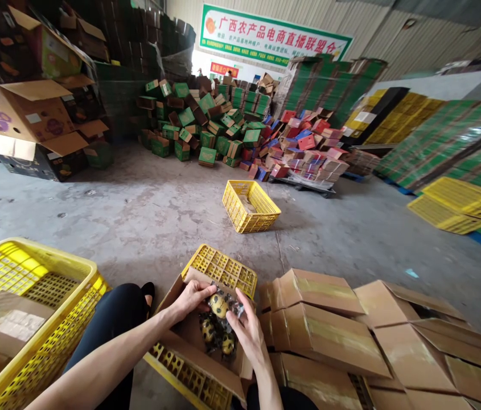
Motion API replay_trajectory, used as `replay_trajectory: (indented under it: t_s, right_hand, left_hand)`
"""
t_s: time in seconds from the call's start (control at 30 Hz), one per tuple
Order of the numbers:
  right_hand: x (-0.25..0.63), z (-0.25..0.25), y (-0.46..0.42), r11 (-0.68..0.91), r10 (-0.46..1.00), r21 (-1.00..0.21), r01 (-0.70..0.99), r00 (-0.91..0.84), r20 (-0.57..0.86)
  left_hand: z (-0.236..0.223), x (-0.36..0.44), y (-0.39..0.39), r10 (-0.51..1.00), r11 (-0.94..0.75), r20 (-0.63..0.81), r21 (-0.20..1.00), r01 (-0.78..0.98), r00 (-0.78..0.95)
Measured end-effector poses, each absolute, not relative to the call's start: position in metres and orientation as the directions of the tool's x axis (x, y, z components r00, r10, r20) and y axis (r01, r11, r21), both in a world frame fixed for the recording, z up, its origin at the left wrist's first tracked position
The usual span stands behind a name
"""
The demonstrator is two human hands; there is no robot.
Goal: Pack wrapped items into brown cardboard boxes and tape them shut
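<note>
My left hand (pixel 195 297) pinches the clear plastic wrap around a round yellow item with black spots (pixel 219 306), from its left side. On the right, my right hand (pixel 246 327) is curled against the same wrapped item, thumb and fingers on the plastic. I cannot tell what kind of item it is. Below it, two similar wrapped items (pixel 228 344) lie inside an open cardboard box (pixel 206 373) between my knees. The box rests on a yellow plastic crate (pixel 223 267) with a perforated surface.
A large yellow crate (pixel 58 250) with a carton inside stands at my left. Open brown cartons (pixel 329 336) crowd my right side. Ahead on the concrete floor sits another yellow crate (pixel 251 221). Green boxes (pixel 208 155) and red boxes (pixel 306 142) lie heaped farther back.
</note>
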State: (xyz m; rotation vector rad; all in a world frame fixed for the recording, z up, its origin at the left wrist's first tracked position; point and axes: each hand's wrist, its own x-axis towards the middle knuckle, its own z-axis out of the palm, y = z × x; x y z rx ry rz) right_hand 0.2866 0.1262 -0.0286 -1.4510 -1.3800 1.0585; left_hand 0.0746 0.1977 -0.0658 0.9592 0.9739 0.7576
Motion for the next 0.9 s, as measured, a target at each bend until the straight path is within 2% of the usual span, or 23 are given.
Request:
replay_trajectory:
  t_s: [0.1,0.2,0.4,0.53,0.7,0.8,0.9]
  right_hand:
    - [0.2870,-0.0291,0.1247,0.056,0.998,-0.915,0.400,-0.023,0.051]
    - [0.2866,-0.0295,0.1245,0.100,0.994,-0.884,0.457,-0.086,0.067]
    - [0.2824,-0.0311,0.1221,-0.008,0.995,-0.874,0.485,-0.086,-0.057]
    - [0.2806,-0.0308,0.1222,-0.027,0.987,-0.925,0.380,-0.138,-0.086]
    - [0.2800,-0.0256,0.1247,-0.117,0.988,-0.984,0.137,-0.081,-0.129]
    - [0.2798,-0.0223,0.1246,-0.128,0.992,-0.991,-0.038,-0.023,-0.128]
    - [0.2806,-0.0214,0.1228,-0.114,0.993,-0.985,-0.128,0.023,-0.118]
  left_hand:
    - [-0.0641,0.0746,0.1966,0.864,0.342,-0.284,0.937,-0.071,0.417]
    - [-0.0612,0.0745,0.1951,0.869,0.264,-0.229,0.964,-0.020,0.439]
    - [-0.0614,0.0743,0.1944,0.854,0.176,-0.172,0.984,0.040,0.492]
    - [-0.0620,0.0745,0.1947,0.836,0.229,-0.206,0.973,0.017,0.508]
    - [-0.0615,0.0774,0.1959,0.807,0.470,-0.340,0.864,-0.177,0.483]
    - [-0.0638,0.0782,0.1954,0.771,0.533,-0.343,0.809,-0.249,0.536]
    - [-0.0665,0.0784,0.1920,0.715,0.573,-0.315,0.776,-0.264,0.625]
